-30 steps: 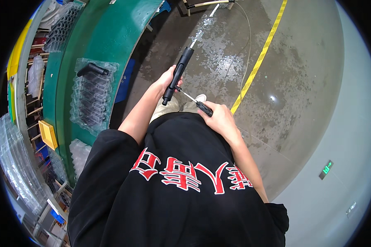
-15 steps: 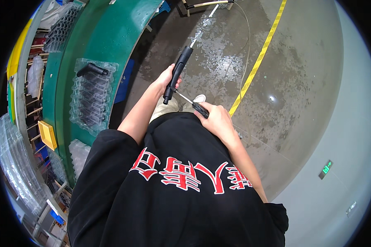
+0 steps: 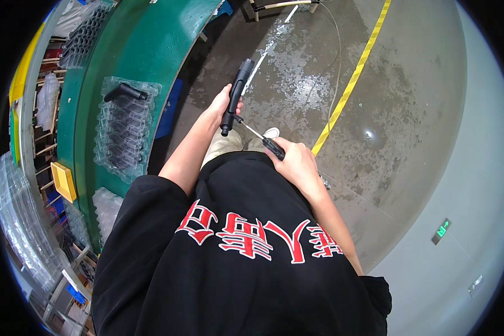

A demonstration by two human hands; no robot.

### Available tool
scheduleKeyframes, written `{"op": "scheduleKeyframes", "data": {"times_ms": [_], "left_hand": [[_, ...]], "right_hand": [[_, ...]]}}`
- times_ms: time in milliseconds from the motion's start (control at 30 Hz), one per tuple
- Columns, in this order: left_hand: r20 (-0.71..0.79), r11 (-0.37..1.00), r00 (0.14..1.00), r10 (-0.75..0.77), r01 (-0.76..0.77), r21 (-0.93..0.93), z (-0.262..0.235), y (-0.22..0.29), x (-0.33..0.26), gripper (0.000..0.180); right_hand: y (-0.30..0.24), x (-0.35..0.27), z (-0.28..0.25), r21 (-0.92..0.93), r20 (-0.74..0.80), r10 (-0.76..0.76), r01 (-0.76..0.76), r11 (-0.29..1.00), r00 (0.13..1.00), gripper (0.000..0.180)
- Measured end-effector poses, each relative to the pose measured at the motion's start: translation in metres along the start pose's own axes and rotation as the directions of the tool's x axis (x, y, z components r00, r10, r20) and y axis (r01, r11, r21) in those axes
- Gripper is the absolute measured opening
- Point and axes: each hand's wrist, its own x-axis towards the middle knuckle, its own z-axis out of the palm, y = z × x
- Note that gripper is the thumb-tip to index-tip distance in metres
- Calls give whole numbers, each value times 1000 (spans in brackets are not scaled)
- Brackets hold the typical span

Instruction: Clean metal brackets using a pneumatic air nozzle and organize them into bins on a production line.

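My left hand (image 3: 220, 105) is closed around a long black cylindrical part (image 3: 238, 87), held slanted in front of my body with its wider end up and away from me. In my right hand (image 3: 297, 162) is a screwdriver (image 3: 273, 147) with a dark handle and a thin metal shaft. The shaft points up and left, and its tip meets a small projection on the side of the black part near its lower end. Whether the tip sits in a screw is too small to tell.
To the left runs a green worktable (image 3: 145, 50). A clear plastic tray (image 3: 123, 134) lies on it, with a black angled part (image 3: 125, 92) on top. A yellow bin (image 3: 63, 182) stands farther left. A yellow striped line (image 3: 350, 87) crosses the worn floor at right.
The black part has turned a little, its far end shifting left and slightly toward me. My right hand and the screwdriver stay nearly in place, with the tip still at the part.
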Motion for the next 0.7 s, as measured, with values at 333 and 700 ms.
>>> {"op": "scheduleKeyframes", "data": {"times_ms": [333, 700], "left_hand": [[-65, 1000, 998, 2, 0, 31, 1, 2, -3, 59], [-99, 999, 995, -1, 6, 48, 1, 9, -8, 60]], "right_hand": [[-8, -1, 0, 10, 15, 23, -23, 1000, 1000, 18], [-3, -4, 3, 21, 24, 15, -15, 1000, 1000, 18]]}}
